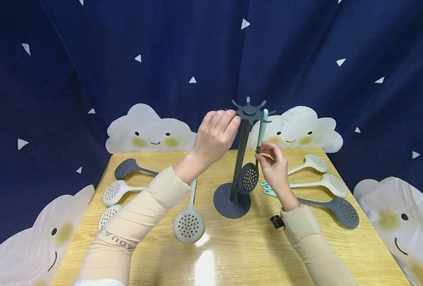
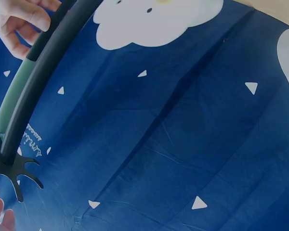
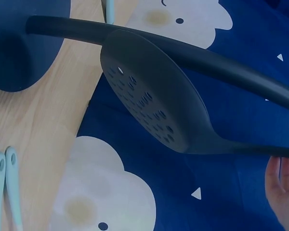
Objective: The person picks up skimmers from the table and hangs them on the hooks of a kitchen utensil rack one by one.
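Observation:
A dark utensil stand [image 1: 243, 151] with a round base and a crown of hooks rises from the table. My left hand [image 1: 218, 129] grips the hooks on the crown's left side, its fingertips partly hidden from the head view. On the stand's right side, my right hand [image 1: 275, 163] pinches the dark shaft of a skimmer [image 1: 249, 178] just below its mint handle [image 1: 263, 129]. The skimmer stands upright, perforated head down beside the pole, with its handle's top at the hooks. In the right wrist view, the skimmer's head [image 3: 149, 96] overlaps the pole [image 3: 202, 57].
A pale skimmer [image 1: 189, 225] lies left of the base. Farther left are a dark skimmer [image 1: 125, 169] and two pale ones, partly under my left arm. Two pale skimmers [image 1: 334, 184] and a dark one [image 1: 345, 212] lie at right. A blue curtain [image 1: 168, 59] hangs behind.

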The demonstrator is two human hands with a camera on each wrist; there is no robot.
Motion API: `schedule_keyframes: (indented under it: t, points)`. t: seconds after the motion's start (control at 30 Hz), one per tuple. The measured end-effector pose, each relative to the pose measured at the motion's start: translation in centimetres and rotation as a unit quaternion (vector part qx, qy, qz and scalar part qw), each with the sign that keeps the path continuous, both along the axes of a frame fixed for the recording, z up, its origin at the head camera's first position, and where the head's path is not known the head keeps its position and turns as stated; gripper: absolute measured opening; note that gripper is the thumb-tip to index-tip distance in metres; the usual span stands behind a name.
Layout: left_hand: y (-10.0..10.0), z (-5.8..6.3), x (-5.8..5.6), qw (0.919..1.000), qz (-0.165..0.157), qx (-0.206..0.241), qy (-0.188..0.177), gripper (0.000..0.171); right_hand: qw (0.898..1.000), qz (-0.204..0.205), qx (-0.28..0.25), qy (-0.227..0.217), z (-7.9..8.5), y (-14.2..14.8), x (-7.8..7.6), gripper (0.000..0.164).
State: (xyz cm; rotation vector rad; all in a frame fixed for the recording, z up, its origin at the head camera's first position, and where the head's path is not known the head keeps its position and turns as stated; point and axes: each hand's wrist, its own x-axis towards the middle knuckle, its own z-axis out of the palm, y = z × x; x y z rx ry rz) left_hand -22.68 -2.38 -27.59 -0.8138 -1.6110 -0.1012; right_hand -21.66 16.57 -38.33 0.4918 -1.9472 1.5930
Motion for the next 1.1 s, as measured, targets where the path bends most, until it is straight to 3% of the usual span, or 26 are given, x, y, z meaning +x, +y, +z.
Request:
schedule_keyframes:
  t: [0.2, 0.43, 0.57, 0.67, 0.73, 0.83, 0.97, 1.1]
  points:
    - [0.0, 0.1, 0.0, 1.0, 0.001, 0.0, 0.004, 0.008, 1.0, 0.009, 0.009, -0.02, 0.5, 0.1, 0.1, 0.033]
    - [0.1, 0.2, -0.1, 1.0, 0.003, 0.0, 0.007, 0.007, 0.999, 0.02, 0.043, -0.016, 2.3, -0.2, 1.3, 0.038]
    - [0.0, 0.1, -0.1, 1.0, 0.003, 0.001, 0.008, 0.007, 0.999, 0.028, 0.034, 0.014, 1.3, 0.4, 0.8, 0.038]
    - [0.0, 0.1, -0.1, 1.0, 0.003, 0.001, 0.009, 0.006, 0.997, -0.008, 0.03, 0.075, -0.8, 1.5, -0.3, 0.031]
    - [0.0, 0.1, -0.1, 0.9999, 0.003, 0.001, 0.01, 0.006, 0.99, -0.054, 0.048, 0.117, -2.3, 2.4, -1.2, 0.026]
    - [0.0, 0.1, -0.1, 0.9999, 0.001, 0.002, 0.011, 0.007, 0.979, -0.109, 0.097, 0.143, -4.4, 3.8, -2.0, 0.024]
    - [-0.1, 0.0, -0.1, 0.9999, 0.003, 0.002, 0.012, 0.006, 0.963, -0.131, 0.193, 0.136, -6.7, 6.0, -2.4, 0.026]
    - [-0.1, 0.1, 0.0, 0.9999, 0.004, 0.0, 0.011, 0.006, 0.93, -0.127, 0.328, 0.103, -8.7, 8.4, -2.3, 0.033]
